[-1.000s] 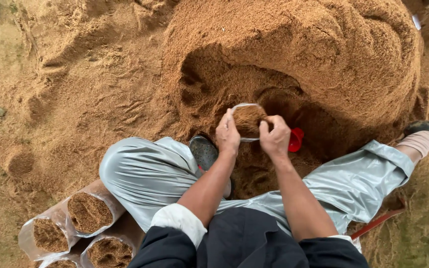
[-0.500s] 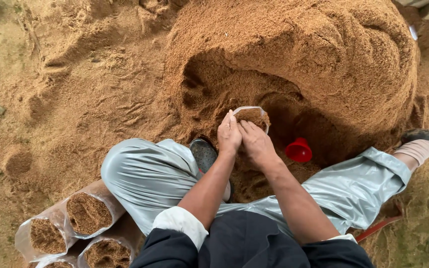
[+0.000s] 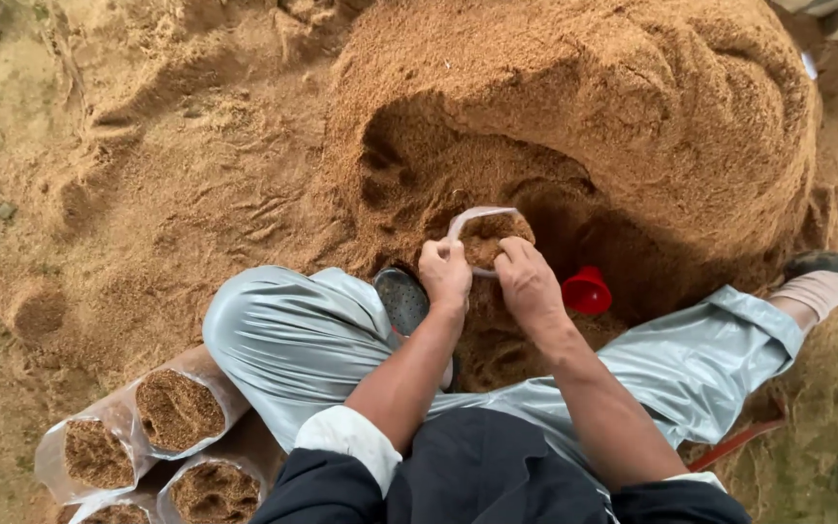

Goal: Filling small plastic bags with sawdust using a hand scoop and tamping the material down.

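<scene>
Three or four filled bags [image 3: 178,409] already lie at the lower left of the head view, on their sides, close together, with their open mouths turned toward the camera and brown sawdust showing inside each. One more bag [image 3: 485,238] is in work now, in front of the person, at the foot of the big sawdust pile [image 3: 574,126] where a hollow is dug out. The left hand [image 3: 446,275] pinches the near-left rim of this clear bag, and the right hand [image 3: 528,283] lies on the near-right rim with its fingers over the sawdust in the mouth; the two hands are close together, both closed on the bag. I judge that this bag is almost full, because the sawdust stands nearly level with its rim, but the mouth is not closed and the bag is not yet laid with the others. The bag stands about upright: its mouth points up to the camera, a little tilted away from the person, so its long axis goes down into the sawdust and most of its body is hidden. A red funnel [image 3: 586,290] lies just beside the right hand, on the sawdust, not touched. A dark shoe [image 3: 403,299] shows under the left wrist.
</scene>
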